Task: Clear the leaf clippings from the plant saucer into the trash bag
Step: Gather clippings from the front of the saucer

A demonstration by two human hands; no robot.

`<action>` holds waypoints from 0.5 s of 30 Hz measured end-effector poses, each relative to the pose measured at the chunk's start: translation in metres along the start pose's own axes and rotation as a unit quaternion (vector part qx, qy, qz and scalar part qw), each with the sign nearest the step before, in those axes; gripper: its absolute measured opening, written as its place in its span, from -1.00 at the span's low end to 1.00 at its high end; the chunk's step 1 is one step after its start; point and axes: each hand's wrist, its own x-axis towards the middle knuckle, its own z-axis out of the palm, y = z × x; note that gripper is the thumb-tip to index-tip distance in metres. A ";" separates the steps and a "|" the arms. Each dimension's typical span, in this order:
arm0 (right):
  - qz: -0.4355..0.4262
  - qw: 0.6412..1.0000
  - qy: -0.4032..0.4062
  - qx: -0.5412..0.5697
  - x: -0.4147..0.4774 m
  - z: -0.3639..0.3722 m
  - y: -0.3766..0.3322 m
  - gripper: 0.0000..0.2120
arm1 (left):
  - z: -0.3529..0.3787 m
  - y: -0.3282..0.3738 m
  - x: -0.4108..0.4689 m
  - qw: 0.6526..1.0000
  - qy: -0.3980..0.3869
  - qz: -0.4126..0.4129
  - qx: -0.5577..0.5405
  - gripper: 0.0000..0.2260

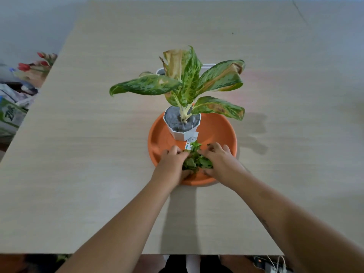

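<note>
Clippings (197, 161) sit heaped at the near rim of the orange saucer (218, 131), before the white pot (184, 133). We cup them, left hand (172, 161) and right hand (218, 160) half-curled around the pile; we should squeeze inward, then lift together.
</note>
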 end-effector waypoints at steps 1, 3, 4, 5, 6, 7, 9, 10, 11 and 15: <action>-0.009 1.000 -0.008 -0.001 0.001 0.001 -0.001 -0.52 | 0.000 0.001 0.000 1.000 0.005 0.008 -0.009 -0.68; -0.020 0.999 -0.008 0.036 0.003 0.001 0.002 -0.65 | 0.000 0.005 0.002 0.999 0.007 0.004 -0.033 -0.79; -0.020 0.998 0.003 0.059 0.004 0.000 0.003 -0.68 | -0.002 0.006 0.003 0.999 0.012 -0.004 -0.051 -0.80; -0.015 0.997 0.014 0.081 0.004 -0.003 0.005 -0.71 | -0.003 0.009 0.004 0.997 0.020 -0.011 -0.070 -0.81; -0.009 0.994 0.031 0.102 0.005 -0.005 0.008 -0.72 | -0.004 0.011 0.005 0.995 0.029 -0.018 -0.089 -0.81; 0.001 0.991 0.047 0.123 0.006 -0.009 0.009 -0.73 | -0.007 0.013 0.005 0.993 0.039 -0.027 -0.104 -0.81; 0.029 0.983 0.066 0.167 0.008 -0.019 0.011 -0.77 | -0.013 0.020 0.006 0.987 0.055 -0.061 -0.138 -0.83; 0.051 0.977 0.069 0.195 0.009 -0.023 0.013 -0.82 | -0.016 0.022 0.007 0.982 0.063 -0.083 -0.157 -0.86; 0.075 0.967 0.069 0.234 0.009 -0.027 0.015 -0.86 | -0.019 0.025 0.008 0.975 0.074 -0.105 -0.179 -0.89; 0.143 0.888 0.065 0.432 0.007 -0.037 0.020 -0.90 | -0.022 0.034 0.008 0.913 0.088 -0.196 -0.345 -0.96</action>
